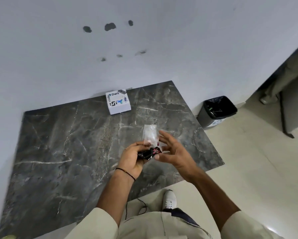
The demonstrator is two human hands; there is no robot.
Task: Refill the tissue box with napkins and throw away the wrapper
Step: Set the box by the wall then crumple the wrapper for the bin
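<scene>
My pale cloth sleeves and trousers fill the bottom of the view, with one white shoe (169,200) on the glossy cream floor. Before me spreads the desk (75,144), a broad slab of dark grey marble veined with white, its far edge against a plain wall (58,49) pitted with small dark holes. Off its far right corner, on the floor, stands a grey bin (217,111) lined with black plastic. At the middle of the far edge sits the tissue box (118,102), a white cube covered in printed stickers. Over the near right part of the desk, my left hand (136,159) has its grip closed around the crumpled wrapper (150,144), clear film above, black below. My right hand (172,152) is spread open just beside it, holding nothing I can make out.
</scene>
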